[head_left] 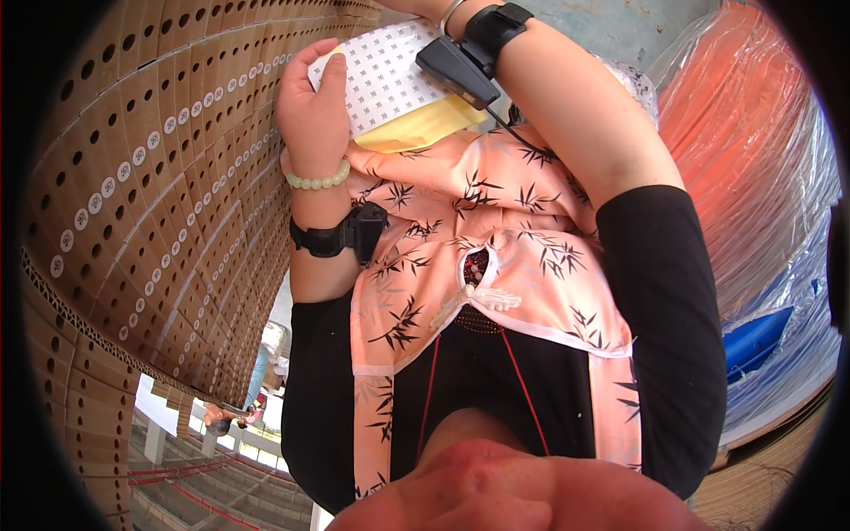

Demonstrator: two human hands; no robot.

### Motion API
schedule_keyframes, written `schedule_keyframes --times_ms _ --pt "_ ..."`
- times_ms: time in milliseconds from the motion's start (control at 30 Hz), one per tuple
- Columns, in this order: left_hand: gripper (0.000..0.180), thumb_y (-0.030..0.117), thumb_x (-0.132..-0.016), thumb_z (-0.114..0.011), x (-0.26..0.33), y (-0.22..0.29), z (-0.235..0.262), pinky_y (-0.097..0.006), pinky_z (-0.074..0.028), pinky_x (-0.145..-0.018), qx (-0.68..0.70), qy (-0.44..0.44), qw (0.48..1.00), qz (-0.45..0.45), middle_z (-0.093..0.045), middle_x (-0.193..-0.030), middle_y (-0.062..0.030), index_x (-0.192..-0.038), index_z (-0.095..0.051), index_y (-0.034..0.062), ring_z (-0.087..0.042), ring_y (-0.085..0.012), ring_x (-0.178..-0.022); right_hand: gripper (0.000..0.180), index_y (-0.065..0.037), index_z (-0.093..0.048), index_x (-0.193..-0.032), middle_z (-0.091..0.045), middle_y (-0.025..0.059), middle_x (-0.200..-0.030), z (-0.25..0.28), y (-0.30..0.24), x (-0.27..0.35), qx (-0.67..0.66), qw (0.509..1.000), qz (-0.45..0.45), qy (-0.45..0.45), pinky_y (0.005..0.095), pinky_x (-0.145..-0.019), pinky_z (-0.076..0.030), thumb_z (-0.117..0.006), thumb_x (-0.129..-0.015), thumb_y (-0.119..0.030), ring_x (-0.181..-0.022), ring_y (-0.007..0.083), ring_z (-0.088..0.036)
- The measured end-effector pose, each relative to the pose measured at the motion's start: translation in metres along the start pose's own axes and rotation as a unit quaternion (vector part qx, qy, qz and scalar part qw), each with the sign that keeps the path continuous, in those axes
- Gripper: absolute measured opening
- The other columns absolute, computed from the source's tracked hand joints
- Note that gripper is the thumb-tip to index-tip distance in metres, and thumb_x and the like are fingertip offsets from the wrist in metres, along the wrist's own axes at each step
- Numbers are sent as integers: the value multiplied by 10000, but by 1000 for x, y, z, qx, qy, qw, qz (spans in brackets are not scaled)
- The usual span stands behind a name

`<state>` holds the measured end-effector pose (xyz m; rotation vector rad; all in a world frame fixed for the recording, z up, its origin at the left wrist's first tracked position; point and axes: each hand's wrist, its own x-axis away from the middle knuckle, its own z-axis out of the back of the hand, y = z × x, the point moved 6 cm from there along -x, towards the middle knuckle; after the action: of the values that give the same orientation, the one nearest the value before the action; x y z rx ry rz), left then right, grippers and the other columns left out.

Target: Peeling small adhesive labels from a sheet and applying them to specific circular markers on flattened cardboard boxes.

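Note:
A white sheet (381, 84) printed with rows of small dark marks, which looks like a label sheet, is held in front of my peach bamboo-print apron (460, 195). My left hand (312, 119) is closed on its left edge, thumb on top and fingers behind. Below the white sheet a yellow sheet (425, 126) shows, perhaps its backing. At the top edge my right hand (423, 7) reaches over the sheet's far side. Most of it is cut off, so its fingers do not show. A black wrist device (460, 69) on my right arm covers part of the sheet.
Tall stacks of brown cardboard (159, 177) with dark round holes and rows of round white stickers rise along my left. To the right are orange bundles (735, 97) in clear plastic wrap and a blue wrapped item (757, 341). Another person (221, 418) appears far off at lower left.

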<state>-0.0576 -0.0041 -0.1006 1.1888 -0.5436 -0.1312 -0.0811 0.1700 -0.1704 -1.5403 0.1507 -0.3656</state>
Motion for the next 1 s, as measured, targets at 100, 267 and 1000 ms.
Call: schedule_keyframes --times_ms 100,267,1000 --pt "185 47 -903 -584 0 -4 -4 -203 -481 -688 2 -5 1000 -5 -635 -942 -46 -1083 -585 5 -582 -69 -784 136 -22 -637 -728 -624 164 -662 7 -13 0 125 990 65 11 381 -639 -494 -677 -736 -152 -653 300 -630" --pt "196 55 -896 -601 1 -1 -7 -200 -464 -696 4 -20 1000 -10 -632 -927 -31 -1086 -593 7 -561 -61 -788 151 -28 -634 -713 -627 181 -694 14 -24 2 163 982 99 -5 408 -637 -492 -682 -718 -171 -692 346 -630" --pt "196 53 -902 -594 1 1 -7 -185 -442 -684 7 -28 1000 3 -616 -914 -14 -1090 -586 -1 -535 -47 -777 126 -5 -646 -758 -610 212 -637 2 -7 5 27 998 16 48 383 -607 -489 -586 -749 -115 -600 285 -625"
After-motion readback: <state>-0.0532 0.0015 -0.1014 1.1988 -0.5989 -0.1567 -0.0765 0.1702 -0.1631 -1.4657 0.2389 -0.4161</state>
